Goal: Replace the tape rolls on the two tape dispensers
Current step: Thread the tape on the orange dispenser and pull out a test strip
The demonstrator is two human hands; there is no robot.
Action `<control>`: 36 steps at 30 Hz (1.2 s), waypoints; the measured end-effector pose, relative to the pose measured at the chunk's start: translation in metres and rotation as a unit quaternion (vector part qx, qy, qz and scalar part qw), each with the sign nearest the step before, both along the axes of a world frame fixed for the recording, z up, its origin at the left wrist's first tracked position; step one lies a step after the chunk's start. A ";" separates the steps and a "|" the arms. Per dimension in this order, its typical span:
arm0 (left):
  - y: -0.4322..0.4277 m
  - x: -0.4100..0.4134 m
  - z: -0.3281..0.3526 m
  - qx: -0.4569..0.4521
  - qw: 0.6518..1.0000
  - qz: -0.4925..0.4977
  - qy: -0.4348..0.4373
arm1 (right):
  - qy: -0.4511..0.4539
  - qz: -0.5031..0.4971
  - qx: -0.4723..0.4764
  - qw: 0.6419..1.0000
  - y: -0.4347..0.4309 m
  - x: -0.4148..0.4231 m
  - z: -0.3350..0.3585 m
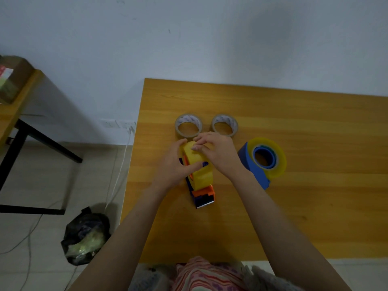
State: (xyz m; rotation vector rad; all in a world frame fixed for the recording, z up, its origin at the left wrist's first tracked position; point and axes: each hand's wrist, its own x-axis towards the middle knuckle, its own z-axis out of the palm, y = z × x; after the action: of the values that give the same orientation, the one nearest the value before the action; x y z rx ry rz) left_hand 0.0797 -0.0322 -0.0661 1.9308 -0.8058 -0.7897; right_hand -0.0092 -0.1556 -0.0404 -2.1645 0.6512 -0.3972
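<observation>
The left hand (pixel 174 162) grips the yellow roll (pixel 200 172), thumb on its side. The right hand (pixel 219 154) curls onto its top, maybe pinching the tape end; it is hard to see. The roll sits in the orange dispenser (pixel 204 193) on the table (pixel 294 217). Likely step: taking the old roll off. Next, pull it free.

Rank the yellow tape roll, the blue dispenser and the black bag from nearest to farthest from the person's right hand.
1. The yellow tape roll, under the fingertips of the right hand.
2. The blue dispenser, just to the hand's right.
3. The black bag, on the floor, far left.
</observation>
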 end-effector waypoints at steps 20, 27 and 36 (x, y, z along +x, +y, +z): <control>0.000 -0.001 0.003 0.047 0.998 -0.010 0.034 | 0.122 -0.054 0.012 0.991 -0.024 0.053 -0.012; 0.018 -0.006 0.002 0.029 0.985 -0.021 0.170 | 0.084 -0.035 0.038 0.995 -0.017 0.045 -0.003; 0.020 -0.019 -0.007 -0.034 0.981 -0.039 0.185 | 0.060 0.002 0.001 0.998 -0.007 0.034 0.011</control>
State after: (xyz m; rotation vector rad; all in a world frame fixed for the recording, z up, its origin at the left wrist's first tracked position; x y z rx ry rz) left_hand 0.0611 -0.0122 -0.0731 1.6330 -0.6714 -1.1136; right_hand 0.0247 -0.1623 -0.0298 -2.1997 0.7124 -0.2648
